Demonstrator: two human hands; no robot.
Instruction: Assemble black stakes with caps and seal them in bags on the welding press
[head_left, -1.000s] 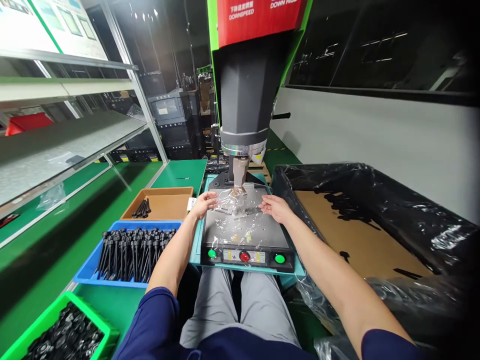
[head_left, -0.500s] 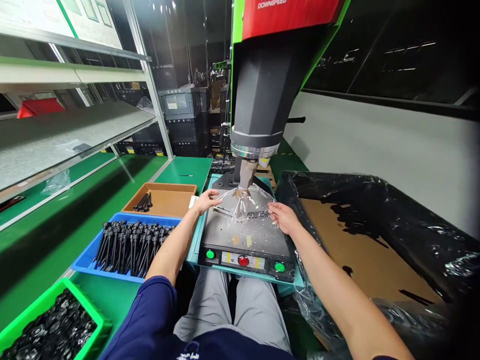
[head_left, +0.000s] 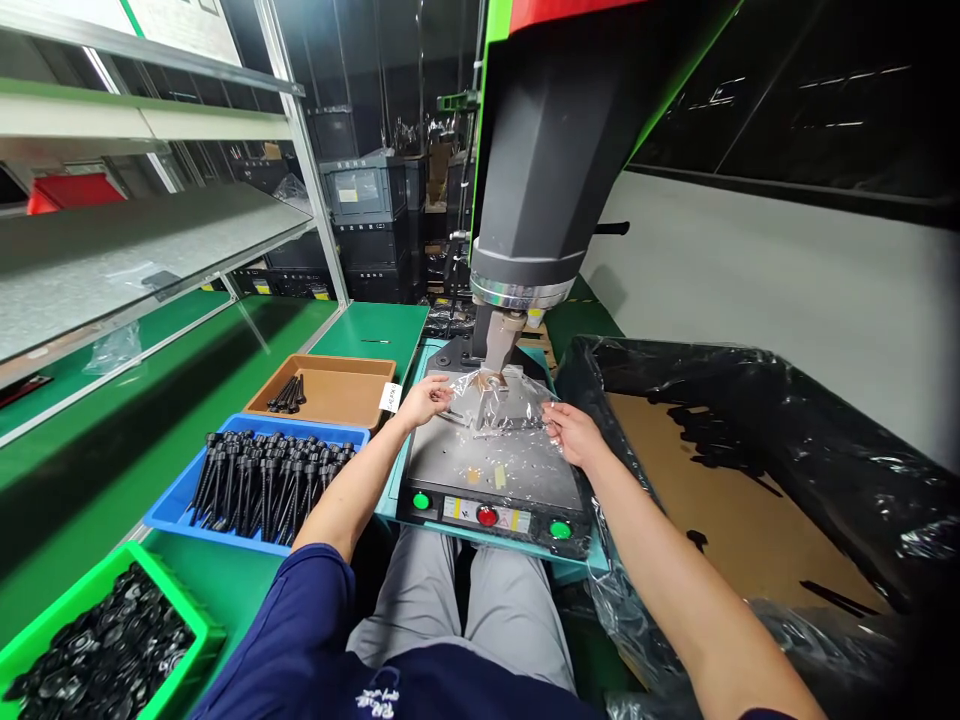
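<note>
A clear plastic bag (head_left: pixel 501 403) with dark parts inside lies on the grey plate (head_left: pixel 495 465) of a press machine, under its metal horn (head_left: pixel 501 340). My left hand (head_left: pixel 424 401) pinches the bag's left edge. My right hand (head_left: pixel 568 432) grips the bag's right edge, fingers curled. The bag's top sits right beneath the horn tip.
The machine's front panel (head_left: pixel 487 515) carries two green buttons and a red one. At the left sit a brown tray (head_left: pixel 330 390) with a few black parts, a blue tray (head_left: pixel 262 480) of black rods and a green bin (head_left: pixel 105 650). A black-lined carton (head_left: pixel 735 480) stands at the right.
My right hand moved from lying flat on the bag to gripping its right edge, and the bag is pulled tauter under the horn. The camera has tilted and shifted slightly.
</note>
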